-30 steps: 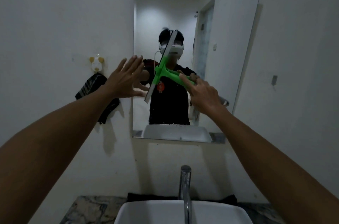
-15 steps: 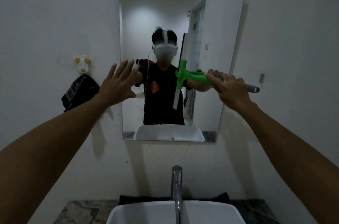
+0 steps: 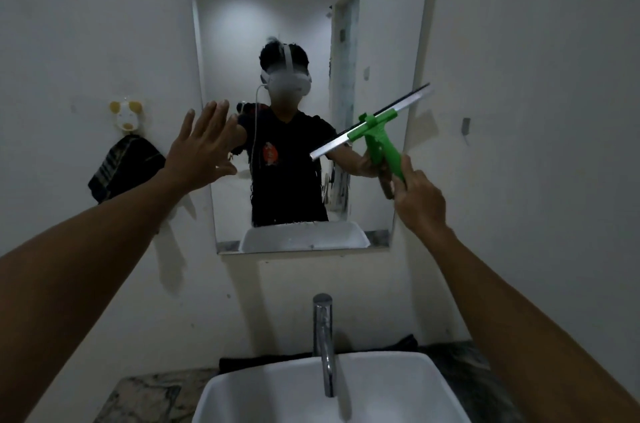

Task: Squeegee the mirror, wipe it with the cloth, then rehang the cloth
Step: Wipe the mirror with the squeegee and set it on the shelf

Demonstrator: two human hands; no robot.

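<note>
Holding green squeegee (image 3: 375, 131) by lower handle, right hand (image 3: 417, 199) clenched; blade runs diagonal, low-left to high-right, lying up-left of grip over right part of mirror (image 3: 311, 24). Left hand (image 3: 202, 152) empty, fingers spread at mirror's left edge, nearer dark striped cloth (image 3: 126, 168) hanging on wall hook far left.
</note>
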